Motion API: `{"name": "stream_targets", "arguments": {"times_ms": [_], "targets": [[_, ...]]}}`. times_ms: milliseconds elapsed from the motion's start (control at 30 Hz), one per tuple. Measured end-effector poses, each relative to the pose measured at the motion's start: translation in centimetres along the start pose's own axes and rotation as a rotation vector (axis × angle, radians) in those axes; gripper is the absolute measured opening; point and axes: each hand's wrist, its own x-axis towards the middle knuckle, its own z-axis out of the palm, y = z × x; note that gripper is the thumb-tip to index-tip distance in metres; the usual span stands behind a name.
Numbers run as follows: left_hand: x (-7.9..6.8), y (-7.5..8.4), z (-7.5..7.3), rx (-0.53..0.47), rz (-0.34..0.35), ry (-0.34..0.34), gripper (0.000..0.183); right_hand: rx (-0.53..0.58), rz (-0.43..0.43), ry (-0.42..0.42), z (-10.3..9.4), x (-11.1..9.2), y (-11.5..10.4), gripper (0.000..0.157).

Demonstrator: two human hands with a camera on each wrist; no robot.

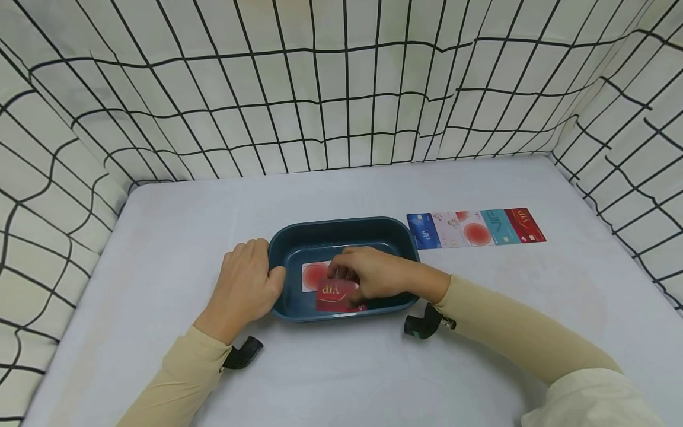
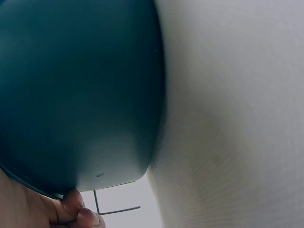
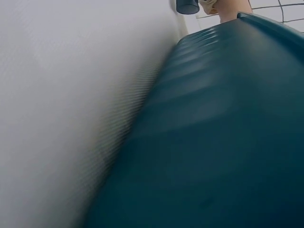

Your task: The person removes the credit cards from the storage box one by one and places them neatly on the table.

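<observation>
A dark teal plastic tray (image 1: 341, 225) stands on the white table. My left hand (image 1: 245, 281) grips its left rim, thumb on the near side; the left wrist view shows fingertips (image 2: 76, 204) at the rim of the tray (image 2: 85, 95). Inside the tray, my right hand (image 1: 373, 273) reaches over from the right and pinches a red VIP card (image 1: 332, 295), its thumb low at the card's right side. Partly under that card lies a white card with a red circle (image 1: 313, 276). The right wrist view shows only the tray's outer wall (image 3: 213, 114), not the right fingers.
Right of the tray, several cards lie edge to edge in a row: a blue card (image 1: 424, 231), pale ones with red patterns (image 1: 476, 233), a teal card (image 1: 500, 226) and a red card (image 1: 525, 225). White walls with a black grid (image 1: 347, 107) enclose the table (image 1: 341, 379).
</observation>
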Motion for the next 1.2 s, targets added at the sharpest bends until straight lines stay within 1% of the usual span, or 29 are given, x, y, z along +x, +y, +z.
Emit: {"name": "stream_targets", "arguments": {"times_ms": [400,767,1033,1200], "targets": [[-0.06,-0.02,0.02,-0.012,-0.006,-0.004,0.014,0.014,-0.051,0.029,-0.38,-0.12,0.07,0.041],[-0.02,-0.05,0.02,-0.020,-0.015,-0.015,0.014,0.055,-0.073,0.013,-0.69,-0.38,0.07,0.037],[0.04,-0.14,0.01,-0.016,-0.005,-0.010,0.014,0.126,-0.097,0.008,-0.68,-0.32,0.45,0.034],[0.06,-0.23,0.02,-0.015,0.006,-0.002,0.013,0.165,-0.112,-0.012,-0.64,-0.24,0.73,0.033]]}}
